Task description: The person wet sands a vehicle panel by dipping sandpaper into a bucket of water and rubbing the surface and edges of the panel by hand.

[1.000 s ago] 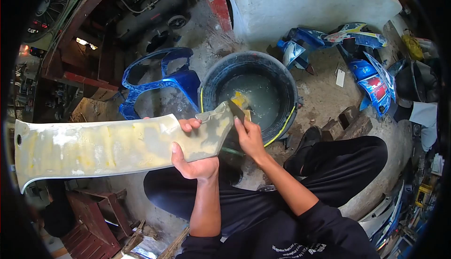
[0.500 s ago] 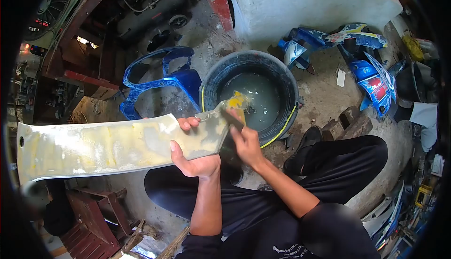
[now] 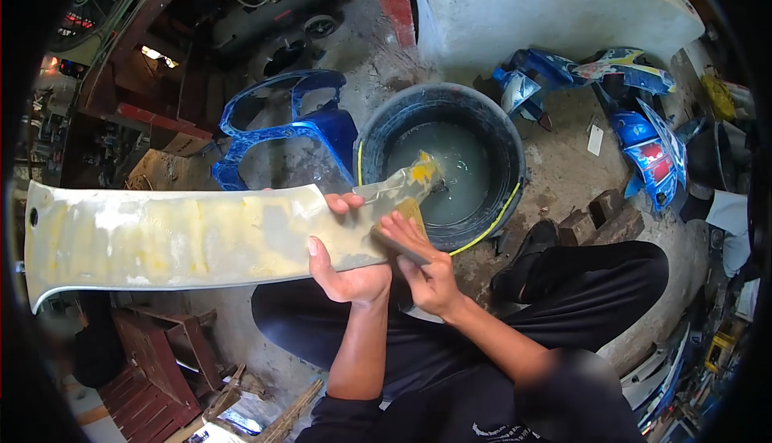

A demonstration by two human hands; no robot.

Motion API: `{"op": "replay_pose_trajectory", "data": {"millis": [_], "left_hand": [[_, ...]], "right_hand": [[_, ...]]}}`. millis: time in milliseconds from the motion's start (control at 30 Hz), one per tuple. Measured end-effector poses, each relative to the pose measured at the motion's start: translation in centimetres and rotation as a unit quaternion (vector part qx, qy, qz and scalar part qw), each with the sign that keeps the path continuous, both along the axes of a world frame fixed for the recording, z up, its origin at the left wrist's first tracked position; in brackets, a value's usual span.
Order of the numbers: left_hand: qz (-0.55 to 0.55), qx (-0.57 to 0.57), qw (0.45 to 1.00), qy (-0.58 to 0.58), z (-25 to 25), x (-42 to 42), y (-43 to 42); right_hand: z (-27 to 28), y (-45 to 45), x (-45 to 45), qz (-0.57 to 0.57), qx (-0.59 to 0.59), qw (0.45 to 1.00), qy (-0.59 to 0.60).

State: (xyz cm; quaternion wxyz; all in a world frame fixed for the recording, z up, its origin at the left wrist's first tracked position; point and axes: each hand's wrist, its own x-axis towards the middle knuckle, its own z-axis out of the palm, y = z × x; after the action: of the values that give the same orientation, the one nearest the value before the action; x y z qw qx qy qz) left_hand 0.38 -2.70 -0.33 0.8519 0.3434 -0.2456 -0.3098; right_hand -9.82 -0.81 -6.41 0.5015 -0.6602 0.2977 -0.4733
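A long pale panel [image 3: 185, 238] with yellowish and white patches stretches from the far left to the middle. My left hand [image 3: 346, 270] grips it near its narrower right end, thumb on the near side and fingertips over the far edge. That end tapers to a yellow-marked tip over a round black tub [image 3: 370, 121] of cloudy water. My right hand [image 3: 426, 266] holds a dark, thin sanding pad [image 3: 400, 247] against the panel's right part, fingers laid along it. A yellowish-brown piece shows just beyond those fingers.
A blue plastic frame [image 3: 334, 133] lies on the floor left of the tub. Blue fairings [image 3: 655, 157] rest at the right, near wooden blocks [image 3: 615, 222]. A reddish-brown wooden stool [image 3: 153, 363] is at the lower left. A pale wall [image 3: 547, 9] stands behind.
My right hand has moved down and toward me along the panel, its fingers now flatter. The panel's left end sits slightly higher, and the whole view has shifted a little.
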Motion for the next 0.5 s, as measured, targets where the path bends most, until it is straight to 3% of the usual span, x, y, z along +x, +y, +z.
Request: {"op": "replay_pose_trajectory", "data": {"millis": [67, 100, 167, 300, 400, 467, 500], "left_hand": [[-0.010, -0.007, 1.000, 0.019, -0.2, 0.1, 0.1], [-0.007, -0.001, 0.999, 0.039, -0.4, 0.3, 0.1], [0.004, -0.004, 1.000, 0.028, -0.2, 0.2, 0.1], [0.011, -0.006, 0.999, 0.033, -0.9, 0.8, 0.4], [0.017, 0.002, 0.999, 0.034, -0.9, 0.7, 0.2], [0.022, 0.007, 0.999, 0.026, -0.6, 0.6, 0.4], [0.017, -0.004, 0.999, 0.032, -0.3, 0.5, 0.3]], "right_hand": [[-2.2, -0.8, 0.2, -0.066, 0.015, 0.997, 0.029], [-3.1, -1.4, 0.7, -0.105, 0.139, 0.985, 0.010], [-3.6, -2.1, 0.3, -0.097, 0.162, 0.980, 0.055], [-0.6, 0.4, 0.0, -0.011, 0.007, 1.000, 0.018], [-3.7, -0.6, 0.1, -0.078, 0.037, 0.995, 0.053], [-4.6, -1.7, 0.4, -0.114, 0.127, 0.985, 0.024], [-3.9, -1.4, 0.3, -0.096, 0.090, 0.991, 0.021]]}}
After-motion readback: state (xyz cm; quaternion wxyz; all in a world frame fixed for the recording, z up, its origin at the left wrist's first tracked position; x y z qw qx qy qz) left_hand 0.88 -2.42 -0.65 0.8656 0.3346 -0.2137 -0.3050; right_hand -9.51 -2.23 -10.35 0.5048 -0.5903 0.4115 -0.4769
